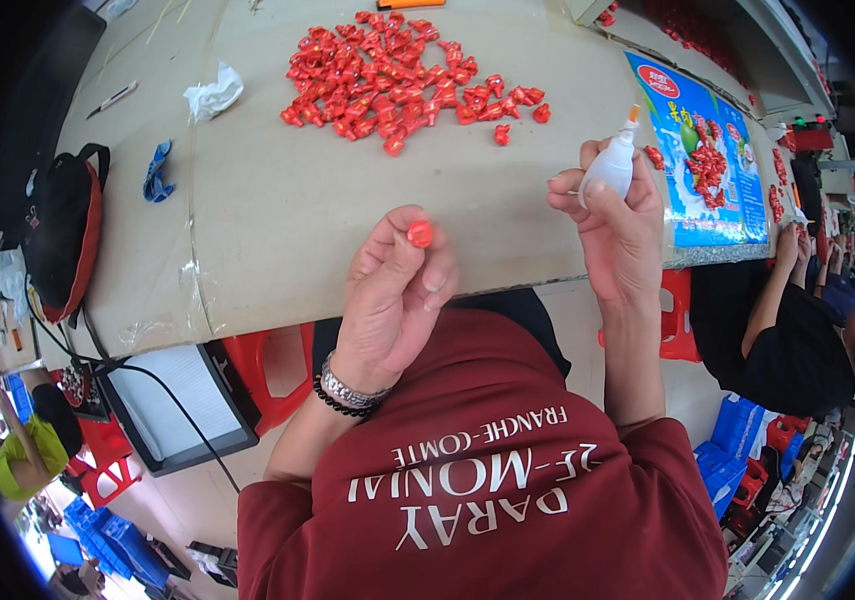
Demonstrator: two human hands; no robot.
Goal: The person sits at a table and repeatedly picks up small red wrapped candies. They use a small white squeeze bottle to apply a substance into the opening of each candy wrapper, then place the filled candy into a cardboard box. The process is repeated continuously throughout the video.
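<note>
Pinched a red piece (420,234), thumb to fingers, in the left hand (388,290) over the table (278,255), presumably for clear sight, and clamped the right hand (624,235) round a white bottle (610,172), orange tip (635,113) left free, probably deliberately!

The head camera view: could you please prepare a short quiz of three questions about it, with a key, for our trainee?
1. Which hand holds the white, teardrop-shaped plastic bottle with an orange tip?
2. True or false: the crumpled white tissue-like sheet lies to the left of the heap of small, shiny red pieces.
3. What do the fingers of the left hand pinch?
A) a slim pen
B) a small red piece with a rounded face
C) a curled blue strip

Key: 1. The right hand; 2. True; 3. B
</note>
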